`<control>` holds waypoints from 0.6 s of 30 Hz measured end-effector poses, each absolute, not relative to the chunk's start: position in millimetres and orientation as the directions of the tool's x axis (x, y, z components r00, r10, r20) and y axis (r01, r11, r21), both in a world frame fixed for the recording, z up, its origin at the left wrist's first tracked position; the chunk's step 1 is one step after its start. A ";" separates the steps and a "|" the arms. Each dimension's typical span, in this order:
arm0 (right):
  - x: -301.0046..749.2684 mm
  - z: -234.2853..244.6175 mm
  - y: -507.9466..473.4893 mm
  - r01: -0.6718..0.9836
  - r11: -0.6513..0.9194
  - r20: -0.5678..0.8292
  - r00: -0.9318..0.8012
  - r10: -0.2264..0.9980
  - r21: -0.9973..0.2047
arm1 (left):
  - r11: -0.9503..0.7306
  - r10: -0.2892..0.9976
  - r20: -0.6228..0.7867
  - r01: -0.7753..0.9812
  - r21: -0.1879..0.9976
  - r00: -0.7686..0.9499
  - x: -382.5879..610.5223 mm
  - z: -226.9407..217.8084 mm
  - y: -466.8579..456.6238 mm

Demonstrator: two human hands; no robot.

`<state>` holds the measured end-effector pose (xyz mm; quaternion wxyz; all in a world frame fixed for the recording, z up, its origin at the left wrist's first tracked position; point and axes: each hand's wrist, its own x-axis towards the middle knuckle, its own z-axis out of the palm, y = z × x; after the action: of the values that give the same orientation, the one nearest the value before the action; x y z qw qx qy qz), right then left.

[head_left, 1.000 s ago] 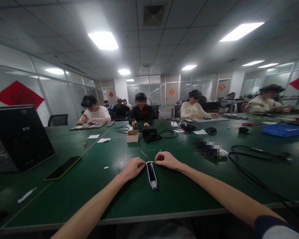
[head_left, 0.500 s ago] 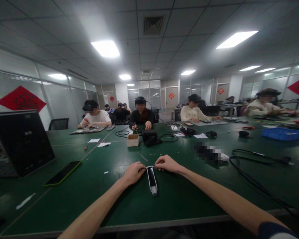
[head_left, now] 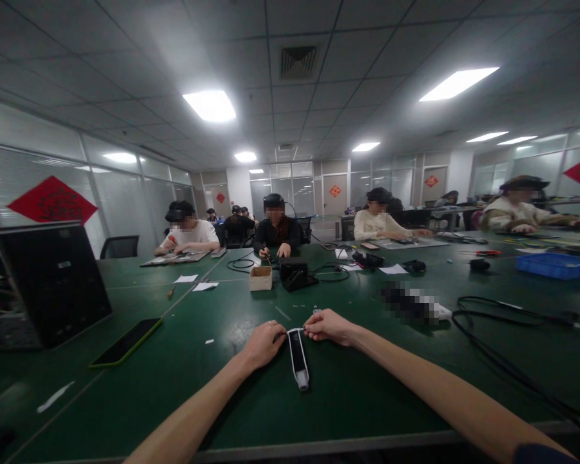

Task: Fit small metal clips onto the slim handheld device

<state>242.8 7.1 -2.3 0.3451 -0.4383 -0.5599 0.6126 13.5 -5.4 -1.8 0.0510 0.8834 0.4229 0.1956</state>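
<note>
A slim white handheld device (head_left: 298,358) with a long dark face lies on the green table in front of me, its narrow tapered end toward me. My left hand (head_left: 265,343) is closed, its fingertips pinching at the far left corner of the device. At the far right corner, the thumb and forefinger of my right hand (head_left: 329,327) are pressed together. Whatever lies between those right fingertips is too small to make out. Just beyond the right hand's knuckles is a small pale object (head_left: 316,309), partly hidden.
To the left are a phone with a green edge (head_left: 127,343) and a black computer case (head_left: 53,283). Ahead stand a small open box (head_left: 261,280) and a black device (head_left: 294,274). Black cables (head_left: 493,335) and a blue tray (head_left: 555,265) lie right. Several people sit across the table.
The whole view has shifted slightly, so everything appears a little lower and to the right. Both hands stay at the far end of the device, with only slight finger movement.
</note>
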 end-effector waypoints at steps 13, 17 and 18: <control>232.7 -9.8 2.5 -0.180 -0.130 -0.054 -0.377 0.925 -0.975 | -0.319 0.924 0.218 0.317 0.893 0.315 28.4 -7.7 -6.5; 221.5 -10.6 -4.1 -0.154 0.042 0.090 -0.320 0.943 -0.987 | -0.039 0.945 0.006 0.094 0.995 0.328 33.5 0.2 -14.7; 219.5 -10.0 -5.9 -0.120 0.104 0.136 -0.300 0.944 -0.987 | 0.001 0.941 -0.026 0.074 0.997 0.338 33.6 1.8 -15.6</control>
<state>219.5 -5.9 -10.0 0.4707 -0.3582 -0.5749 0.5654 33.6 -15.6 1.8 0.5633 0.5929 0.4279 0.3848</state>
